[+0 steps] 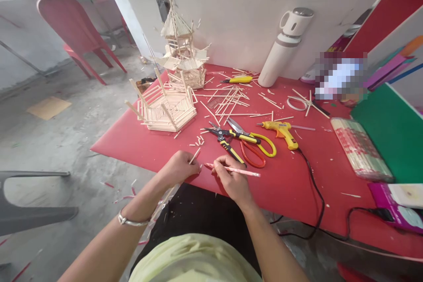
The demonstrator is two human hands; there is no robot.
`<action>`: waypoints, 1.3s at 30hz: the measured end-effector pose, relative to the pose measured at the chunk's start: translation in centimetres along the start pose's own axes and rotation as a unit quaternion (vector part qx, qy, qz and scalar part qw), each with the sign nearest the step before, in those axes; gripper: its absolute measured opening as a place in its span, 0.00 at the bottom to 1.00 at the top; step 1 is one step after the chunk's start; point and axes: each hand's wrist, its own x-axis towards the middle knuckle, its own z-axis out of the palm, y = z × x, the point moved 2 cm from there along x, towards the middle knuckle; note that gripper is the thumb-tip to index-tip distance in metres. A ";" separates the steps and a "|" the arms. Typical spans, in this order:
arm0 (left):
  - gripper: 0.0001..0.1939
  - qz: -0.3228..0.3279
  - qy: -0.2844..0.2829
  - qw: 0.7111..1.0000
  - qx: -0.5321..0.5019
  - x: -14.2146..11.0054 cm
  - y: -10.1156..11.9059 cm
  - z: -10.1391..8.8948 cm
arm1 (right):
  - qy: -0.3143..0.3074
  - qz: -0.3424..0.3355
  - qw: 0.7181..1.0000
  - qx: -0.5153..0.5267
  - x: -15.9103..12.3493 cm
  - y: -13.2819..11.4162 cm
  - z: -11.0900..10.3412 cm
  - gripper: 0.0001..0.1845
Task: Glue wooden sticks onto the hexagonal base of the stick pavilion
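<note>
At the table's near edge, my left hand [183,167] is closed around a thin wooden stick [194,156], whose end sticks up past the fingers. Just to its right, my right hand [233,180] grips a pink pencil [243,171], its tip pointing left toward the left hand. Beyond my hands lie black-and-yellow pliers [228,141] and scissors [259,143] with red and yellow handles. Short cut stick pieces [198,141] are scattered nearby. A hexagonal stick base with upright posts [168,112] stands at the left, in front of a tiered stick pagoda [181,57].
A yellow glue gun [282,133] trails a black cord across the red table [317,154]. Loose sticks [228,101], a yellow cutter [240,79] and a white flask [280,53] are farther back. A packaged stick bundle [360,147] lies right. A red chair [74,31] stands left.
</note>
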 end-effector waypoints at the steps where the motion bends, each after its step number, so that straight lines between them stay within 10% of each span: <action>1: 0.05 0.000 -0.002 1.000 -0.001 0.0 0.0 0.0 | 0.000 -0.002 1.000 -0.002 0.0 0.0 0.0 0.11; 16: 0.04 -0.005 -0.029 1.000 0.002 0.3 1.3 -0.4 | -0.117 -0.040 0.991 -0.053 -1.1 -0.3 0.2 0.09; 39: 0.04 0.017 -0.031 0.999 0.021 0.4 1.2 -0.5 | -0.109 -0.080 0.986 -0.098 -1.2 -0.3 0.4 0.09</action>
